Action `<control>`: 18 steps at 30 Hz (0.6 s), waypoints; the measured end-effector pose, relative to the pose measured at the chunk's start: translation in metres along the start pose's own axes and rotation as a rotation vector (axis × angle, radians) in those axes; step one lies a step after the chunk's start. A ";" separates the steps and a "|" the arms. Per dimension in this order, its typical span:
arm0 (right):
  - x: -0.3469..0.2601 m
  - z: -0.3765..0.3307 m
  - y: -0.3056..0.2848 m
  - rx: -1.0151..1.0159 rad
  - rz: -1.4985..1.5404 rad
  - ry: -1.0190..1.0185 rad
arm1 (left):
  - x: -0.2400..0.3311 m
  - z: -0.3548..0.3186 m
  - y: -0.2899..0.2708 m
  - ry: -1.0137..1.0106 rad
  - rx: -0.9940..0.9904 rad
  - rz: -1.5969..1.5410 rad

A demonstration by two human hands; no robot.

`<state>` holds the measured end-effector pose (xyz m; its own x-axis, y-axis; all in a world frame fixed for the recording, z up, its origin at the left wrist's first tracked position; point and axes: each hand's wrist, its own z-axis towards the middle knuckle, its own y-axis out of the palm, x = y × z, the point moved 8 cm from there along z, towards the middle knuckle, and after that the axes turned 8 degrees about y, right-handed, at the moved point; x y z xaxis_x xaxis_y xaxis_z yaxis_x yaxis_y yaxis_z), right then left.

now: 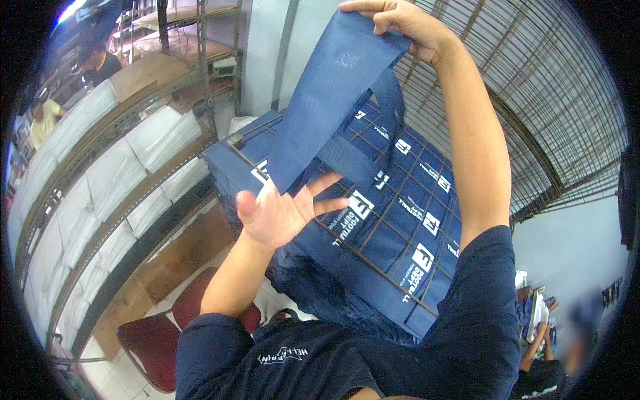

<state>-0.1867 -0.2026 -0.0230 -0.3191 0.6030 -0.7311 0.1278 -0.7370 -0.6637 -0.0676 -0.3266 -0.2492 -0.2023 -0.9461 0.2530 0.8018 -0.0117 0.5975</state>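
Note:
A navy blue fabric bag (320, 100) with a dangling strap handle (353, 160) hangs in front of me. Its upper edge is pinched between the thumb and fingers of my right hand (407, 27), raised high. Palm up, my left hand (277, 220) is beside the bag's lower end with its fingers spread apart; whether a fingertip touches the cloth I cannot tell. Below both hands, several navy bags with white prints (420, 267) lie under a wire grid (380, 247), stacked on more dark blue cloth.
Tilted wire racks (533, 87) rise at the right. On the left, metal shelving (127, 167) holds white wrapped stacks. Dark red chairs (150, 350) stand at lower left. Other people are at far left (45, 120) and lower right (543, 367).

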 end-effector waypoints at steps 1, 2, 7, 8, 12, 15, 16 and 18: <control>-0.006 0.013 0.004 -0.017 -0.004 -0.012 | 0.005 0.000 -0.011 0.025 0.060 -0.063; -0.011 0.017 0.001 0.026 -0.012 -0.044 | 0.006 0.005 -0.018 0.033 0.094 -0.007; 0.065 0.032 -0.033 0.463 0.203 -0.209 | 0.013 0.043 -0.089 -0.172 0.403 0.733; 0.093 0.031 -0.031 0.505 0.273 -0.160 | 0.018 0.048 -0.106 -0.111 0.511 0.665; 0.233 0.023 0.006 0.728 0.457 0.061 | 0.032 0.058 -0.181 -0.241 0.515 0.817; 0.321 0.022 0.051 0.844 0.508 0.250 | 0.041 0.067 -0.227 -0.348 0.549 1.049; 0.353 0.021 0.059 0.879 0.499 0.313 | 0.039 0.073 -0.236 -0.371 0.558 1.114; 0.381 0.022 0.080 0.903 0.491 0.446 | 0.045 0.083 -0.264 -0.465 0.551 1.300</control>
<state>-0.3191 -0.0390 -0.3512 -0.0332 0.1082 -0.9936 -0.6386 -0.7670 -0.0622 -0.3353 -0.3393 -0.3327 0.2290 -0.0102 0.9734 0.2706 0.9612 -0.0536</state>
